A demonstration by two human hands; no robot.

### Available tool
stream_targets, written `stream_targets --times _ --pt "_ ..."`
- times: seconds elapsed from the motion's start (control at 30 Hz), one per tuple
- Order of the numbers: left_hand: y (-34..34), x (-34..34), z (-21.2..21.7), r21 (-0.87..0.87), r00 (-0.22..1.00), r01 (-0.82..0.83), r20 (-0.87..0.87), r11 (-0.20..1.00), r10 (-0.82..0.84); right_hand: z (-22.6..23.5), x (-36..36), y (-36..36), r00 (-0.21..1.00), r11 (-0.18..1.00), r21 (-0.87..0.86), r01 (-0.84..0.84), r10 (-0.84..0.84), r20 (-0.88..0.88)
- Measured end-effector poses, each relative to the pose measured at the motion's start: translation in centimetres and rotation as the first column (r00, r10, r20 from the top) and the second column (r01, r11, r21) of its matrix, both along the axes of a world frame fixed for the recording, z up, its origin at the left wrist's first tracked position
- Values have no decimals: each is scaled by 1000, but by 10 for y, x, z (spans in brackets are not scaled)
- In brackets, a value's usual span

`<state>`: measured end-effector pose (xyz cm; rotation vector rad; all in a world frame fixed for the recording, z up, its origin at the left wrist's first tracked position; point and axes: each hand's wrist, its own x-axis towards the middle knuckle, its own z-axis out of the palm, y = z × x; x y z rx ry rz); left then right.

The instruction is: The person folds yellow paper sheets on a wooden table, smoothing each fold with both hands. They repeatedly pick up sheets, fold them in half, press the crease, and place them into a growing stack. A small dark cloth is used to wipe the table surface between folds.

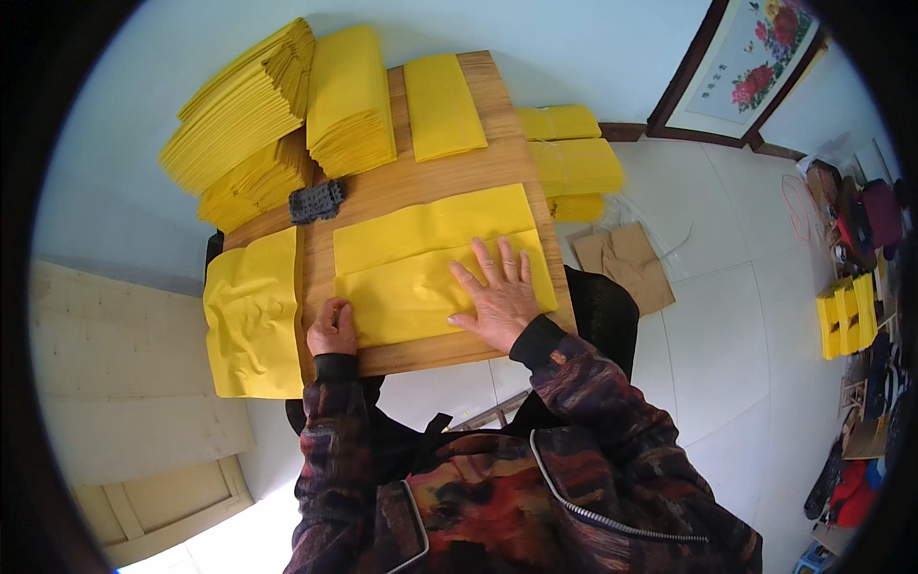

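Note:
A folded sheet of yellow paper (402, 304) lies near the front of the wooden table, its upper layer ending in a crease line short of the far edge. My right hand (499, 298) rests flat on its right part, fingers spread. At the sheet's near left corner my left hand (332, 327) is closed, with the fingers curled at the paper's edge; the fingertips are partly hidden. Left of that hand, a wrinkled yellow sheet (253, 320) hangs over the table's left edge. A dark grey knitted piece (316, 202) sits beyond the sheets.
Tall stacks of folded yellow paper (349, 100) stand at the table's far left. A flatter yellow pile (445, 110) is beside them on the wooden table (382, 182). Yellow bundles (579, 163) sit past the right edge, near brown cardboard (626, 266) on the tiled floor.

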<state>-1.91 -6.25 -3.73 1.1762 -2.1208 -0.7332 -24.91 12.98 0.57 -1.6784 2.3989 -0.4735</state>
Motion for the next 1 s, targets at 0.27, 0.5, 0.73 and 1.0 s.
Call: stream_targets --times 0.27,0.5,0.73,1.0 --pt "1 -1 2 -35 998 25 -59 999 -27 1 4 -1 1000 999 -34 -17 17 -11" --pt "-1 1 -1 -50 999 15 -27 999 -16 -2 4 2 1000 1000 -3 -19 19 11" --pt "1 1 4 -39 999 18 42 999 -16 -9 4 6 1000 1000 5 -29 29 -10" --pt "0 0 1 -102 999 -6 47 995 11 -10 4 7 999 1000 -5 -30 30 -41"
